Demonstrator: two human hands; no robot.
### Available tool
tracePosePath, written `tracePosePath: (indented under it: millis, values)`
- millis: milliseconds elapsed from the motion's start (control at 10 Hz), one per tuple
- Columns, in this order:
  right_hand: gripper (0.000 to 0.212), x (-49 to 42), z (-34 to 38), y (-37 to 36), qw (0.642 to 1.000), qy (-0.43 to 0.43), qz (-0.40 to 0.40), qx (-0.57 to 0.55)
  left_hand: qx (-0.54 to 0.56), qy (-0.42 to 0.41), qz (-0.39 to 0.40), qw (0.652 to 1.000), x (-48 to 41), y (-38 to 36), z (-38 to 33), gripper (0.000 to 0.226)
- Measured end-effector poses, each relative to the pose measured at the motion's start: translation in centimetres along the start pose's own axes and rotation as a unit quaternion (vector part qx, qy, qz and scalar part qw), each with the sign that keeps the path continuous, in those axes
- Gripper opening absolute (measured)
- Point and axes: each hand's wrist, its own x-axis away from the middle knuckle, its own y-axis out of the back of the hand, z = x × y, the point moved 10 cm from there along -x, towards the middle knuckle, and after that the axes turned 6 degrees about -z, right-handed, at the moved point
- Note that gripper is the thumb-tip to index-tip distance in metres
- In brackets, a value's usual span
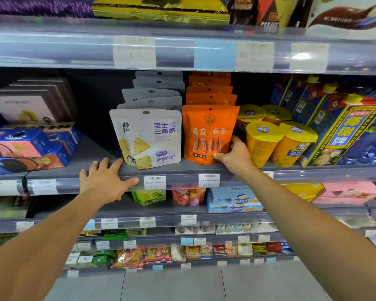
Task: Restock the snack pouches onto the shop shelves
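Observation:
A row of orange snack pouches (208, 131) stands upright on the grey middle shelf (182, 170), one behind another. My right hand (234, 155) grips the front orange pouch at its lower right corner, thumb on its face and fingers round its edge. Left of it stands a row of white triangle-cheese pouches (148, 137). My left hand (105, 181) lies flat with spread fingers on the shelf's front edge, its index fingertip just touching the front white pouch's lower left corner.
Yellow-lidded cups (276, 142) crowd the shelf right beside my right hand, with tall blue-and-yellow cartons (343, 131) further right. Blue biscuit boxes (28, 148) sit at the left, leaving bare shelf between them and the white pouches. More stocked shelves lie above and below.

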Motion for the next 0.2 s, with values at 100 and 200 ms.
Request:
tracePosePath:
  millis: [100, 200]
  values:
    - [0.065, 0.9, -0.2, 0.6, 1.000, -0.012, -0.001, 0.018, 0.027, 0.006, -0.001, 1.000, 0.4, 1.7, 0.0, 0.090]
    - [0.070, 2.7, 0.2, 1.4, 0.998, -0.021, -0.005, 0.055, 0.045, -0.009, -0.006, 0.999, 2.3, 3.6, -0.4, 0.088]
